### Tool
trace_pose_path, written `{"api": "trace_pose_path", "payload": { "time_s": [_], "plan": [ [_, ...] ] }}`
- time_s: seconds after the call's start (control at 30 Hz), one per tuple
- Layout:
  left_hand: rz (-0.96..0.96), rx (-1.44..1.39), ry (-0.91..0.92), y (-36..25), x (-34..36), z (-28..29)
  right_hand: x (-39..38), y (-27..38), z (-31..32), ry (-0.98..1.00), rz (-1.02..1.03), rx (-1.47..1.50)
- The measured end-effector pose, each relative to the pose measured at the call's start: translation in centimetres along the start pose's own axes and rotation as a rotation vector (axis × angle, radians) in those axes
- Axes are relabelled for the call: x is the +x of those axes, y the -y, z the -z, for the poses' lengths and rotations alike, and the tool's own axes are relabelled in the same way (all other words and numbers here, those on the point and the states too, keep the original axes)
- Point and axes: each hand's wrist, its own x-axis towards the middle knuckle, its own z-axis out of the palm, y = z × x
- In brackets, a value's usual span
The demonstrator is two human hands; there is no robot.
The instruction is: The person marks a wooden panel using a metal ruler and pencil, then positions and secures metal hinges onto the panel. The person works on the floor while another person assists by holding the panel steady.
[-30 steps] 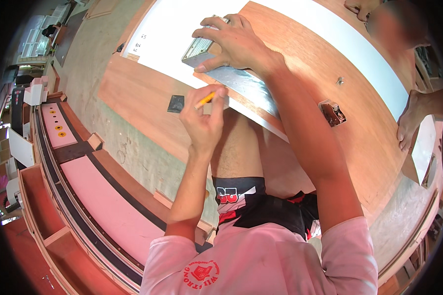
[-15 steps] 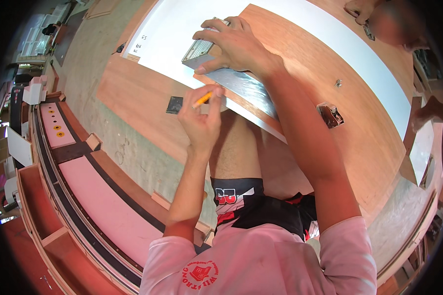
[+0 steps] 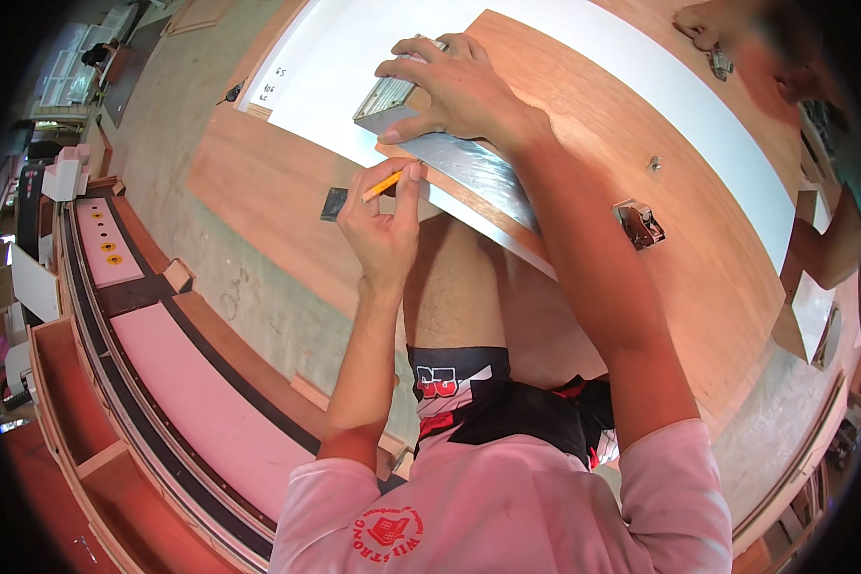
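Observation:
My left hand point(image 3: 383, 225) pinches a yellow pencil point(image 3: 381, 187) near the edge of a white panel point(image 3: 320, 110). Spread over a block-like piece with a ridged, metallic-looking face point(image 3: 392, 96), my right hand point(image 3: 459, 91) grips it from above, thumb on the near side. Beside that thumb, a shiny silver strip point(image 3: 478, 170) lies along the edge of a brown wooden board point(image 3: 584, 124), which rests on the white panel. The pencil's tip is close to the panel's near edge; whether it touches cannot be made out.
A small dark square point(image 3: 334, 204) lies left of my left hand. On the brown board are a small metal piece point(image 3: 654, 164) and a shiny square-edged item point(image 3: 639, 224). Another person's arm point(image 3: 827, 249) shows at right. Long pink-and-black panels point(image 3: 201, 402) stand at left.
My left hand has shifted slightly left and up, and the pencil lies at a changed angle. My right hand stays on the block. The other person at the right has moved.

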Motion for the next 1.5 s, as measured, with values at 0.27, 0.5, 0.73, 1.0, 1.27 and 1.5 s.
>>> {"api": "trace_pose_path", "payload": {
  "time_s": [0.27, 0.5, 0.73, 1.0, 1.27, 1.5],
  "plan": [
    [0.028, -0.030, -0.011, 0.3, 0.4, 0.2, 0.1, 0.2, 0.2, 0.000, 0.007, -0.018],
    [-0.064, 0.042, 0.084, -1.0, -1.0, -0.1, 0.2, 0.1, 0.2, 0.004, 0.008, -0.032],
    [-0.050, -0.030, 0.070, -0.9, -0.7, -0.2, 0.2, 0.2, 0.9, 0.024, -0.006, -0.001],
    [0.172, -0.155, -0.121, 0.7, 5.6, 4.3, 0.7, 1.0, 0.7, 0.091, -0.005, -0.037],
    [0.198, 0.283, 0.158, 1.4, 9.6, 2.0, 0.9, 0.3, 0.8, 0.008, 0.049, 0.030],
    [0.451, -0.312, 0.163, 1.5, 12.6, 2.1, 2.4, 1.1, 1.6, -0.136, 0.128, 0.018]
  ]
}}
